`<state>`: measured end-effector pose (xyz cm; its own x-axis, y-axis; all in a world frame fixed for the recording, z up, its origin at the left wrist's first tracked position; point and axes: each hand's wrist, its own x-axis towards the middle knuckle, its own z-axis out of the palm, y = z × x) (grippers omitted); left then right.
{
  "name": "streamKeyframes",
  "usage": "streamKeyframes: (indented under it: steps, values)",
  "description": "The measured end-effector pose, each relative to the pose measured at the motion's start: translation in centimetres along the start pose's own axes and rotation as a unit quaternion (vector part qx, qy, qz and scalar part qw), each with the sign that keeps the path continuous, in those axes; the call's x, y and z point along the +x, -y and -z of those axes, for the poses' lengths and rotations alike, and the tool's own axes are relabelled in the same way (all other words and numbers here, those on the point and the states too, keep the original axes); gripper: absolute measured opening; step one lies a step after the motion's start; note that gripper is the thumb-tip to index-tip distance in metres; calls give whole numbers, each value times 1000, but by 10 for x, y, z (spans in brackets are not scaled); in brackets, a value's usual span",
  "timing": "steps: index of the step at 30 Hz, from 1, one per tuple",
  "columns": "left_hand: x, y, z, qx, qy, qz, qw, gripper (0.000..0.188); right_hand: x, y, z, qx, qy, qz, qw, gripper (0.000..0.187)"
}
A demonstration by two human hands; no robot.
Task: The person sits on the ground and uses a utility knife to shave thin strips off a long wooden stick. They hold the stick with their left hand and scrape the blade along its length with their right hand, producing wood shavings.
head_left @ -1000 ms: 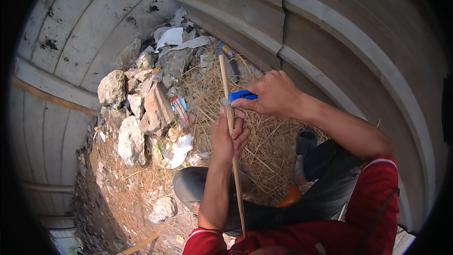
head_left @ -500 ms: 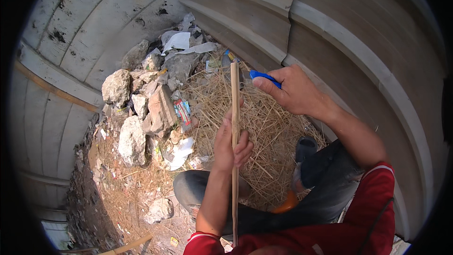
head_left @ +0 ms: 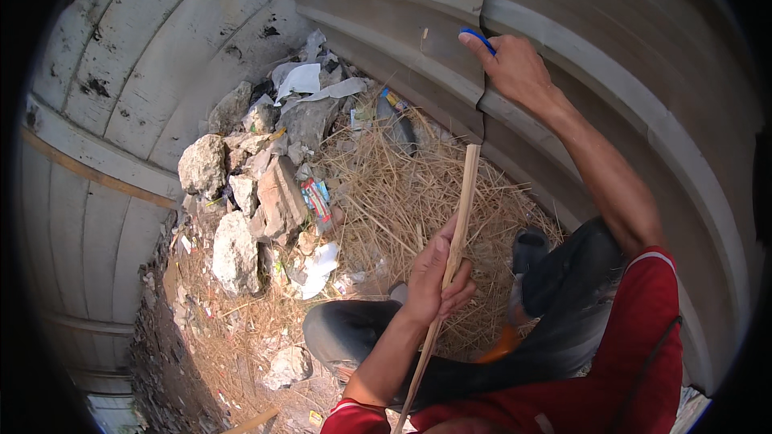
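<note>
My left hand is closed around a long, pale wooden stick in front of me. Its squared top end stands above my fist, and the lower part slants down to the left against my body. Up and to the right, away from the stick, my right hand grips the blue handle of a knife. The blade is too blurred to make out against the metal wall. A small pale chip hangs in the air left of the knife.
Straw-like wood shavings cover the ground below my hands. Rocks and a broken brick are piled at the left with litter. A corrugated metal wall curves close along the right; a panelled wall stands at the left.
My right hand has swung up and away with the knife, off the stick's top end. The stick has tilted, its top moving right and lower, still in my left hand.
</note>
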<state>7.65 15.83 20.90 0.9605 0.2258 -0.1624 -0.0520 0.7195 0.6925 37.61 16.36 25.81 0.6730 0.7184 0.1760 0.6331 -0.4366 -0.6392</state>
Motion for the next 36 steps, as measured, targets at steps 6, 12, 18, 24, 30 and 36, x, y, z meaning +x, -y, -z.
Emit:
streamKeyframes:
  steps: [6,12,18,24,30,36]
  values:
    - [9,-11,41,-196,6,-84,977,66,-40,11,10,47,2,71,996,79]
    - [5,-29,39,-113,9,-100,988,67,-71,41,-1,89,139,159,973,71]
    - [-1,-31,45,-188,-2,-91,978,79,-107,50,-32,42,189,307,932,62]
    - [6,-23,43,-238,-20,-49,970,80,-88,39,-28,-56,149,270,950,68]
    - [-5,8,19,-211,79,30,974,81,-23,-3,11,-34,0,31,999,78]
    - [4,-9,51,-346,137,-64,926,57,-78,39,17,101,44,111,988,70]
